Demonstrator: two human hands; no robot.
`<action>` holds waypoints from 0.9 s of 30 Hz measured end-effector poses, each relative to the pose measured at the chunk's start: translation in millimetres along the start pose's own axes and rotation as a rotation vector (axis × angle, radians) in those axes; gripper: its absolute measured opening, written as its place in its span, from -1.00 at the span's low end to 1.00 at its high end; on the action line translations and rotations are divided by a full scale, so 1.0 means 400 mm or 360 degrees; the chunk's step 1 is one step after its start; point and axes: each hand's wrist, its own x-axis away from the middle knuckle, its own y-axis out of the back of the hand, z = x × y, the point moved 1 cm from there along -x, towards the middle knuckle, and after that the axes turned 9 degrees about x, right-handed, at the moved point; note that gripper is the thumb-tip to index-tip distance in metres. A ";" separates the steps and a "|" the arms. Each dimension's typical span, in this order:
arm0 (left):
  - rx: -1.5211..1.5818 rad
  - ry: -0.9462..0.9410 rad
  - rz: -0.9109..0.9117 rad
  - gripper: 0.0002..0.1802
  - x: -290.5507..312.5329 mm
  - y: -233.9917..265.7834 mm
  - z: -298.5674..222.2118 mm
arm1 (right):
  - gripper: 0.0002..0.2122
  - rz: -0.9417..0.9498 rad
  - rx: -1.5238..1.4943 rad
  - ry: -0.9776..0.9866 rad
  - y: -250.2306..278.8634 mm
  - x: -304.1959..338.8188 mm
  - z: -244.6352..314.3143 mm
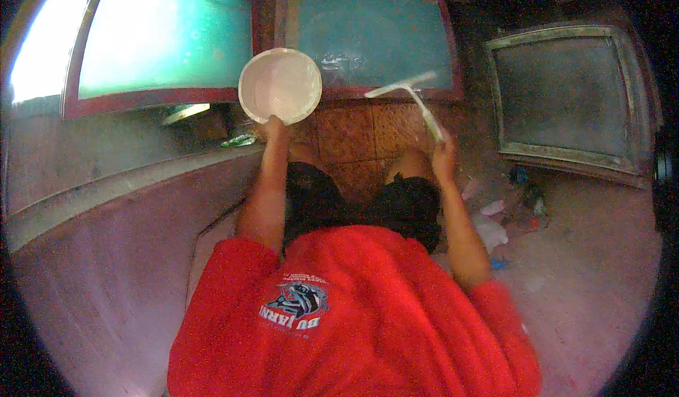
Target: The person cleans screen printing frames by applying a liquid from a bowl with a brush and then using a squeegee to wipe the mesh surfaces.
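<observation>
Behind raised bowl (280, 85) and squeegee (417, 100), framed screens (371, 39) (three); litter (506, 216) rightward

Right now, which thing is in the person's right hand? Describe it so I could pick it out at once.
Start at the middle red-framed panel leaning against the wall ahead. In front of its lower right corner, the right hand holds up a white T-shaped squeegee. Unlike the round white bowl in the left hand, it is thin, with a long handle and a straight crossbar.
</observation>
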 end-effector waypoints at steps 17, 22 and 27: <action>-0.0271 0.0256 -0.0196 -0.53 0.594 -0.182 -0.193 | -0.70 0.1465 0.0594 0.0657 -0.364 -0.666 0.352; 0.0117 0.0305 -0.0161 -0.60 0.631 -0.177 -0.214 | -0.69 0.1522 0.0481 0.0538 -0.310 -0.671 0.363; -0.0348 0.0044 0.0156 -0.59 0.608 -0.140 -0.159 | -0.69 0.1364 0.0328 0.0435 -0.230 -0.713 0.154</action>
